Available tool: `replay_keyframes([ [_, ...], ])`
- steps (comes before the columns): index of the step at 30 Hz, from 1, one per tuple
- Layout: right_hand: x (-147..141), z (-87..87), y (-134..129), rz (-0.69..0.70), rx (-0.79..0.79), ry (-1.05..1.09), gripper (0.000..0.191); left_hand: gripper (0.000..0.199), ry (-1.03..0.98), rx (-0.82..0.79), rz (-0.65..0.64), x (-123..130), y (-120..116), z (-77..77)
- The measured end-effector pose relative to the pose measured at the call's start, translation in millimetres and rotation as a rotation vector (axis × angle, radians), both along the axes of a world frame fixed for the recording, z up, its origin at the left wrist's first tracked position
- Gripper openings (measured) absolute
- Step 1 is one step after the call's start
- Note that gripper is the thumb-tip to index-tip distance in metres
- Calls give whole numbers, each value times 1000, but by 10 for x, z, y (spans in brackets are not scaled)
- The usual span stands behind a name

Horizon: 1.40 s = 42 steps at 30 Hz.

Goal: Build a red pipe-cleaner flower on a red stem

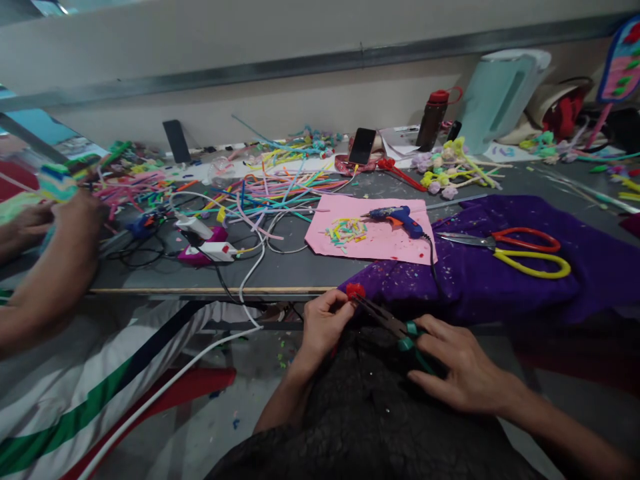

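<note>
My left hand (325, 323) pinches a small red flower-like piece (355, 291) just off the table's front edge. Green-handled pliers (387, 320) are gripped in my right hand (457, 363), their long jaws reaching to the red piece; whether the tips close on it I cannot tell. Beyond my hands, a blue glue gun (400, 219) lies on a pink sheet (370, 252) beside a pile of short yellow, green and pink bits (346, 231). Scissors (510, 250) with one red and one yellow handle rest on a purple cloth (465, 293).
A co-worker's arms (65, 250) are at the left. White power strips (207, 252) and cables lie between us, with a white cord (250, 280) hanging over the edge. Coloured pipe cleaners (280, 190) spread behind. A phone (362, 145), a brown bottle (433, 120) and a pale-green jug (493, 100) stand farther back.
</note>
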State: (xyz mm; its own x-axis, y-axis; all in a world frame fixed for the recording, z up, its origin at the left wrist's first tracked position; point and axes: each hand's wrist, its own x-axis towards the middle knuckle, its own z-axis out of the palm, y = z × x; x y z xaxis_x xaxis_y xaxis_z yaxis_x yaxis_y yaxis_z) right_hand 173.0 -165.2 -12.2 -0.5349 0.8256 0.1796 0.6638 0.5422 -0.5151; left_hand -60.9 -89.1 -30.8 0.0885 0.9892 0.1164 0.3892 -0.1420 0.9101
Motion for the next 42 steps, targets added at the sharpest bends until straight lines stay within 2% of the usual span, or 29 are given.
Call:
replay_keyframes([
  [8, 1, -33, 13, 4, -46, -46, 11, 17, 34, 22, 12, 17, -17, -5],
  [14, 60, 74, 37, 35, -215, -35, 12, 13, 121, 119, -21, 9, -21, 0],
  [21, 138, 215, 55, 78, -410, 154, 16, 13, 186, 199, -35, 38, -42, -5],
  [30, 203, 210, 145, 99, -540, 311, 17, 11, 222, 300, -20, 63, -56, -2],
  [36, 198, 183, 183, 116, -589, 353, 21, 12, 252, 315, -38, 83, -45, -12],
  [42, 148, 178, 174, 88, -468, 320, 23, 14, 204, 194, -16, 62, 9, 21],
])
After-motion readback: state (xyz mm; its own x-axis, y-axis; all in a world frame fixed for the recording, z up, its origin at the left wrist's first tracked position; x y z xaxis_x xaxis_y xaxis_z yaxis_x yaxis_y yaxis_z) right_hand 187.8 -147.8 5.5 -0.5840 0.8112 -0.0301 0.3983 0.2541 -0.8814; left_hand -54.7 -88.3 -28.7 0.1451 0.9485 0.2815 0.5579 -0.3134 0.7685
